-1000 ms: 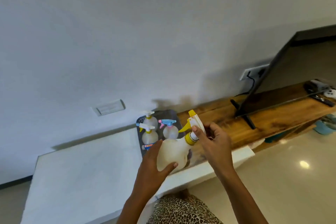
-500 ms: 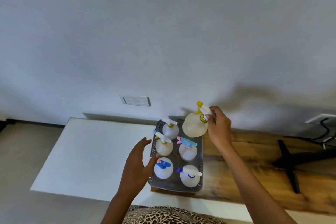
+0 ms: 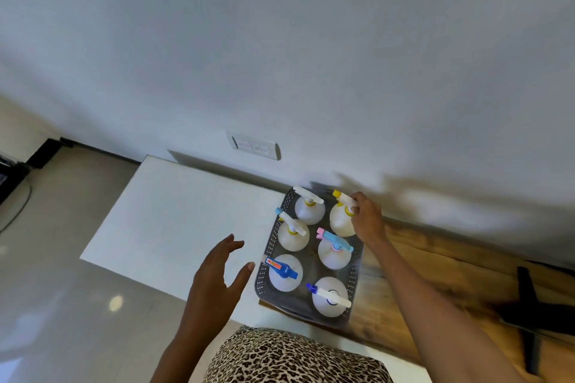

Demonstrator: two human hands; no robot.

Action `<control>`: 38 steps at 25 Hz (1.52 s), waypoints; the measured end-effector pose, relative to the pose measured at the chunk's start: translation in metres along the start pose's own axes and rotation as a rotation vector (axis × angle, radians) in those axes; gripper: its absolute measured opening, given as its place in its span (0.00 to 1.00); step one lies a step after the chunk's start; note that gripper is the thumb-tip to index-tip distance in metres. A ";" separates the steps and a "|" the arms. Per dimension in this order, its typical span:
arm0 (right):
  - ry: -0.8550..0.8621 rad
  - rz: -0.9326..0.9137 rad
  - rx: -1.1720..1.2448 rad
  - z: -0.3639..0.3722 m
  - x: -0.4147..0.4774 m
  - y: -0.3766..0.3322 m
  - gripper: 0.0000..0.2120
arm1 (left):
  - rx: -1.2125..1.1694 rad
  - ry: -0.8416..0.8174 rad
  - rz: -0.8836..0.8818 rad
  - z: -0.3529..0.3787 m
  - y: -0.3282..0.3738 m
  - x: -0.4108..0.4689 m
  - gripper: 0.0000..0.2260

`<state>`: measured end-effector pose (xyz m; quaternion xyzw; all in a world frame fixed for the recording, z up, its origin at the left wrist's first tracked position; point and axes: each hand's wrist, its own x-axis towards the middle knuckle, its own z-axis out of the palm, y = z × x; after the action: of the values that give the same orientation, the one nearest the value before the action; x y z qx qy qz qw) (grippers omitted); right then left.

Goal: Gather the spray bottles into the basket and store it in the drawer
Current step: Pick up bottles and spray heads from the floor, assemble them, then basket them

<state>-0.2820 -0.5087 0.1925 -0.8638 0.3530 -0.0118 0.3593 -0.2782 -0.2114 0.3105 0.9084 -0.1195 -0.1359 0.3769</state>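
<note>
A grey perforated basket point(image 3: 267, 246) stands on the cabinet top against the wall, holding several white spray bottles with coloured triggers. My right hand point(image 3: 367, 221) grips the yellow-nozzled spray bottle point(image 3: 340, 221) by its neck, and the bottle sits in the basket's far right corner. My left hand point(image 3: 217, 277) hovers with spread fingers just left of the basket, touching nothing. No drawer is in view.
The basket straddles a white cabinet top point(image 3: 174, 221) on the left and a wooden shelf point(image 3: 435, 283) on the right. A black TV stand foot point(image 3: 525, 314) rests on the wood at far right. A wall switch plate point(image 3: 253, 146) sits above.
My right hand has lowered the yellow-nozzled bottle from above the basket's back edge into its far right corner. My left hand let go of the bottle earlier and now hovers left of the basket.
</note>
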 end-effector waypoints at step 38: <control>0.930 1.107 1.096 0.098 -0.187 -0.040 0.06 | 0.105 -0.742 0.471 0.038 -0.012 0.197 0.15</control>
<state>-0.3714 -0.3140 0.1885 -0.1864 0.7722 -0.3515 0.4954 -0.1055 -0.2909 0.2447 0.7638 -0.4574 -0.3571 0.2827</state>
